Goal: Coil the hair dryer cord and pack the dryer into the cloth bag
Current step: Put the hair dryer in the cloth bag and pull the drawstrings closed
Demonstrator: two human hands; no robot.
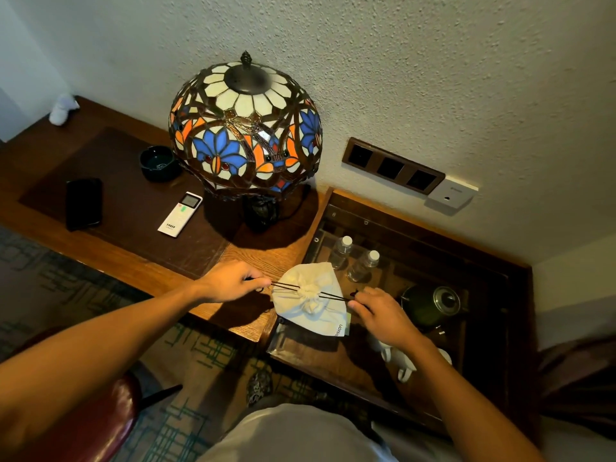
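Observation:
A white cloth bag (308, 300) lies at the desk's right end, partly over the glass-topped cabinet. Its mouth is gathered into a tight pucker in the middle. Black drawstrings (286, 287) run out of the pucker to both sides. My left hand (233, 281) pinches the left strings, and my right hand (380, 311) pinches the right strings (335, 297). Both pairs of strings look taut. The hair dryer and its cord are not visible; the bag looks full.
A stained-glass lamp (246, 128) stands just behind the bag. On the desk (206, 298) lie a white remote (180, 214), a black phone (83, 203) and a dark ashtray (156, 162). The glass-topped cabinet (333, 355) holds water bottles (361, 265), a kettle (433, 303) and white cups (400, 358).

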